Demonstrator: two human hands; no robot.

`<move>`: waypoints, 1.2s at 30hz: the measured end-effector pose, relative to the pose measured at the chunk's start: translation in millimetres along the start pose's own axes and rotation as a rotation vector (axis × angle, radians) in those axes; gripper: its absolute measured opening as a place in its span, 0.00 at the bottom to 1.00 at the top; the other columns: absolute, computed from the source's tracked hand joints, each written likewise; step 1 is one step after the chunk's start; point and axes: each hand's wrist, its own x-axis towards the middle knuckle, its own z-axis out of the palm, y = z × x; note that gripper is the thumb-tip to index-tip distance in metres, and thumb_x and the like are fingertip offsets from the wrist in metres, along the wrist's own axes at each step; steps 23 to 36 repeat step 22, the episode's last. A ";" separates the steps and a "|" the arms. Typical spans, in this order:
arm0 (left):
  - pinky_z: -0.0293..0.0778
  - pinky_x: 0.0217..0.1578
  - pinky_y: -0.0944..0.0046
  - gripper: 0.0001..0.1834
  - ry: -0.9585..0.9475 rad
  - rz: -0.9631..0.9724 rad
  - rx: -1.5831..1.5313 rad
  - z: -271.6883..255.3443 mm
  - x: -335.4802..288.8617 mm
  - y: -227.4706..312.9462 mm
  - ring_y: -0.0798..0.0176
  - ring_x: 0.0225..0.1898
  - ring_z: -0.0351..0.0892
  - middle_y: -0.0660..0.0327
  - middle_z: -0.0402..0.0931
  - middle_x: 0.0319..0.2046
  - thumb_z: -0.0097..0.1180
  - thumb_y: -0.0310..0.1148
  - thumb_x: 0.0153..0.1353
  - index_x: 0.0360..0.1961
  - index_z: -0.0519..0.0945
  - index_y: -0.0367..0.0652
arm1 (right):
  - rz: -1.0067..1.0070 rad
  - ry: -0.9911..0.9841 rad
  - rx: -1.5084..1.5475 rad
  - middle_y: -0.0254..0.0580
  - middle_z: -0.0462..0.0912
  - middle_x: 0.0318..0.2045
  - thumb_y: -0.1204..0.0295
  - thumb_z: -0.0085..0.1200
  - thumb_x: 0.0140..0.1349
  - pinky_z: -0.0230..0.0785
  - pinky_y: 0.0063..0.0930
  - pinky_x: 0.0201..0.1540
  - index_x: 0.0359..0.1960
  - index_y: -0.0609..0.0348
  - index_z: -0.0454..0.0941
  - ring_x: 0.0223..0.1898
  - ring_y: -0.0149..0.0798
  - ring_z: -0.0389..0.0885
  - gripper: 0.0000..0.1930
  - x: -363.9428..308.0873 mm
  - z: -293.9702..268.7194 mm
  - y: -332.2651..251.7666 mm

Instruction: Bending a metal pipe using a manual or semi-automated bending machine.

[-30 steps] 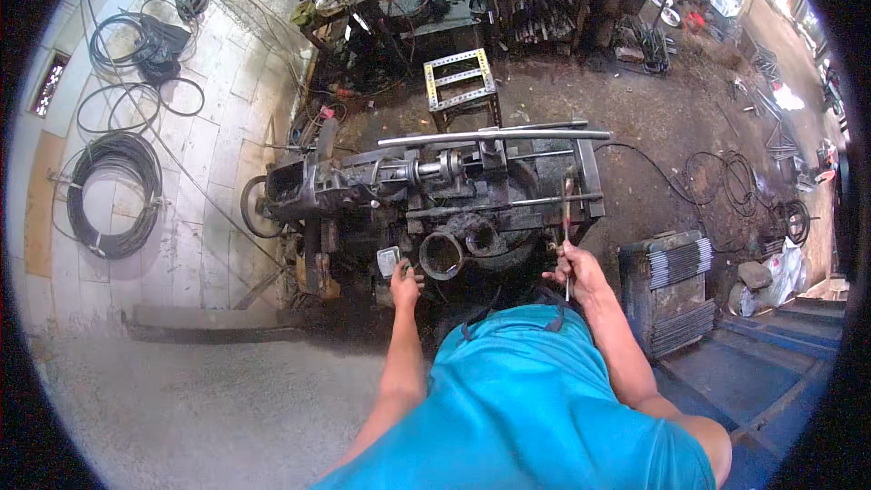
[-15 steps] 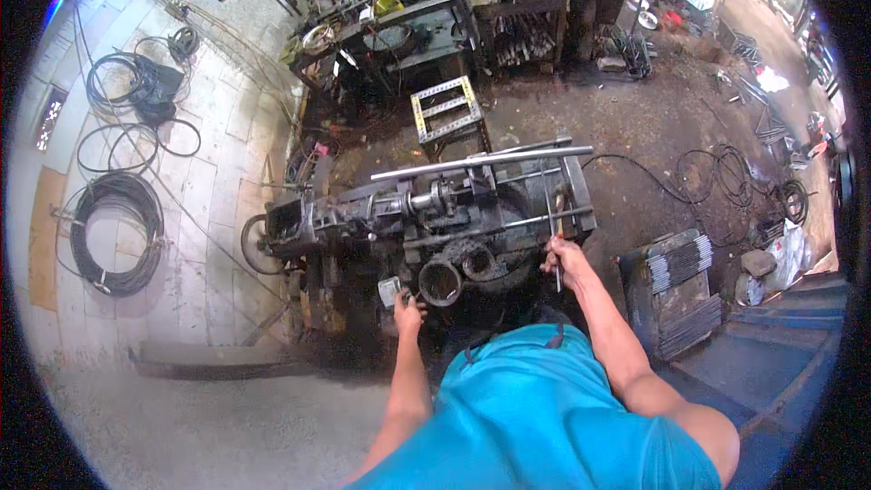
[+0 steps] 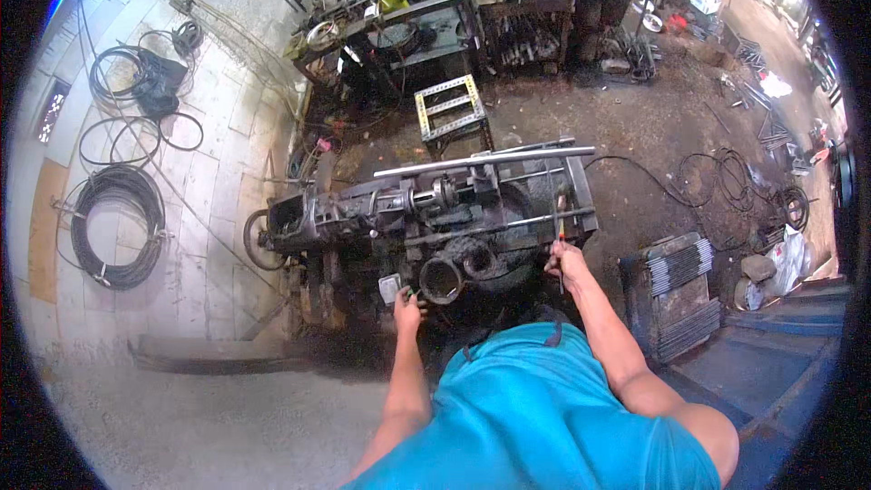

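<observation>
Across the middle stands a dark, greasy machine [image 3: 390,204] with shafts, rollers and a round open pipe mouth [image 3: 442,280] facing me. My left hand [image 3: 410,312] is at its near side, fingers apart, beside a small pale grey box [image 3: 390,289]. A small dark and green spot shows at the fingertips, too small to name. At the machine's right end, my right hand [image 3: 566,263] is closed round a thin rod-like tool [image 3: 561,229] with a reddish-yellow part above the fingers. The tool points away from me over the frame; its far end blends into the dark metal.
A long bright bar [image 3: 481,161] lies along the machine's far side. Beyond stands a yellow-and-grey metal stool frame [image 3: 451,107], then a cluttered workbench [image 3: 526,4]. Stacked ribbed metal pieces [image 3: 680,295] stand right. Coiled cable [image 3: 118,229] hangs on the left wall.
My right hand has tilted slightly with the tool, and less of the tool shows below the fist. The left hand stays by the grey box. The whole view has shifted a little.
</observation>
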 end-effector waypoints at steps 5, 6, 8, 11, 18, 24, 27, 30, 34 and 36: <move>0.67 0.18 0.65 0.15 0.013 0.001 -0.024 -10.5 10.0 2.0 0.67 0.19 0.74 0.59 0.77 0.26 0.43 0.32 0.68 0.55 0.67 0.49 | -0.007 0.002 -0.169 0.31 0.73 0.17 0.65 0.45 0.66 0.68 0.30 0.28 0.29 0.52 0.71 0.22 0.33 0.78 0.09 -2.5 4.6 -24.8; 0.66 0.18 0.65 0.15 0.014 0.033 -0.025 -9.8 8.8 3.0 0.67 0.19 0.73 0.59 0.77 0.26 0.43 0.32 0.68 0.55 0.66 0.49 | -0.005 0.002 -0.166 0.31 0.73 0.17 0.65 0.45 0.66 0.68 0.30 0.28 0.29 0.52 0.71 0.22 0.33 0.78 0.09 -8.6 2.6 -21.8; 0.66 0.18 0.66 0.15 0.039 0.042 -0.038 -6.7 6.4 4.0 0.67 0.18 0.73 0.59 0.77 0.26 0.43 0.33 0.68 0.55 0.66 0.49 | -0.002 -0.075 0.055 0.31 0.73 0.17 0.65 0.45 0.66 0.69 0.30 0.28 0.29 0.51 0.71 0.24 0.34 0.79 0.09 -22.8 9.0 -29.7; 0.65 0.16 0.66 0.16 0.030 -0.033 0.015 0.9 3.0 13.5 0.67 0.18 0.72 0.59 0.77 0.25 0.44 0.34 0.68 0.55 0.66 0.51 | 0.014 0.007 -0.029 0.31 0.72 0.15 0.64 0.43 0.67 0.68 0.28 0.26 0.28 0.51 0.71 0.19 0.33 0.76 0.11 -23.1 4.9 -32.7; 0.65 0.15 0.67 0.17 -0.021 -0.020 0.111 -28.3 25.9 -7.6 0.68 0.16 0.71 0.61 0.78 0.25 0.46 0.36 0.67 0.57 0.69 0.56 | -0.087 0.088 -0.106 0.32 0.68 0.12 0.63 0.44 0.67 0.62 0.27 0.18 0.25 0.55 0.70 0.14 0.32 0.72 0.13 -18.7 11.0 -49.0; 0.67 0.16 0.66 0.21 -0.024 -0.007 0.178 -16.2 15.1 7.8 0.67 0.19 0.74 0.60 0.80 0.27 0.48 0.39 0.66 0.60 0.67 0.55 | -0.114 -0.004 0.024 0.34 0.67 0.12 0.64 0.45 0.67 0.62 0.26 0.15 0.27 0.57 0.70 0.13 0.30 0.68 0.12 -27.9 17.3 -56.9; 0.67 0.16 0.66 0.21 -0.024 -0.007 0.178 -16.2 15.1 7.8 0.67 0.19 0.74 0.60 0.80 0.27 0.48 0.39 0.66 0.60 0.67 0.55 | -0.114 -0.004 0.024 0.34 0.67 0.12 0.64 0.45 0.67 0.62 0.26 0.15 0.27 0.57 0.70 0.13 0.30 0.68 0.12 -27.9 17.3 -56.9; 0.67 0.16 0.66 0.21 -0.024 -0.007 0.178 -16.2 15.1 7.8 0.67 0.19 0.74 0.60 0.80 0.27 0.48 0.39 0.66 0.60 0.67 0.55 | -0.114 -0.004 0.024 0.34 0.67 0.12 0.64 0.45 0.67 0.62 0.26 0.15 0.27 0.57 0.70 0.13 0.30 0.68 0.12 -27.9 17.3 -56.9; 0.67 0.16 0.66 0.21 -0.024 -0.007 0.178 -16.2 15.1 7.8 0.67 0.19 0.74 0.60 0.80 0.27 0.48 0.39 0.66 0.60 0.67 0.55 | -0.114 -0.004 0.024 0.34 0.67 0.12 0.64 0.45 0.67 0.62 0.26 0.15 0.27 0.57 0.70 0.13 0.30 0.68 0.12 -27.9 17.3 -56.9; 0.67 0.16 0.66 0.21 -0.024 -0.007 0.178 -16.2 15.1 7.8 0.67 0.19 0.74 0.60 0.80 0.27 0.48 0.39 0.66 0.60 0.67 0.55 | -0.114 -0.004 0.024 0.34 0.67 0.12 0.64 0.45 0.67 0.62 0.26 0.15 0.27 0.57 0.70 0.13 0.30 0.68 0.12 -27.9 17.3 -56.9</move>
